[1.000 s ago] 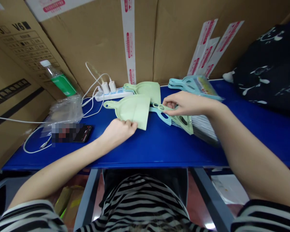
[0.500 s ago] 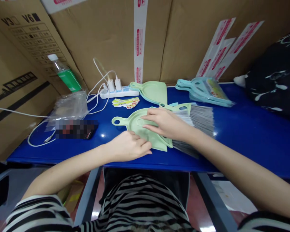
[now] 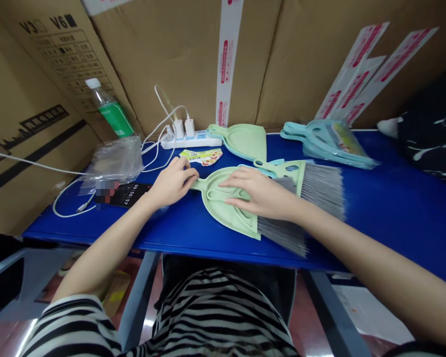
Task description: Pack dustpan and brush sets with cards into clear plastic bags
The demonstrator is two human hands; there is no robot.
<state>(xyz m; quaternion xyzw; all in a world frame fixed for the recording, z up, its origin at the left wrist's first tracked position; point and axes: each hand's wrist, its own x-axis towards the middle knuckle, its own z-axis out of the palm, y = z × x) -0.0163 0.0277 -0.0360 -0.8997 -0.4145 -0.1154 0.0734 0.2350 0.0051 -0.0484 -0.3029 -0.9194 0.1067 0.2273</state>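
Note:
A light green dustpan (image 3: 223,218) lies on the blue table in front of me, its handle pointing left. My left hand (image 3: 175,179) is closed around the end of that handle and hides its tip. On the pan lies a green hand brush (image 3: 233,193) with grey bristles that stick out past the pan's right edge. My right hand (image 3: 258,192) grips the brush from above, its fingers curled over the green body. Just behind, a second green brush (image 3: 295,171) with grey bristles points right, partly over a light blue piece.
Another green dustpan (image 3: 247,141) lies at the back near a power strip (image 3: 193,142). Bagged blue dustpans (image 3: 330,144) are at back right. Colourful paper labels (image 3: 204,156), plastic bags (image 3: 115,161), a phone (image 3: 130,194) and a bottle (image 3: 113,116) occupy the left. Cardboard (image 3: 171,49) walls the back.
My left hand has moved from the pan's front edge up and left to its handle. My right hand stays over the brush, which now lies within the pan. The view has shifted slightly.

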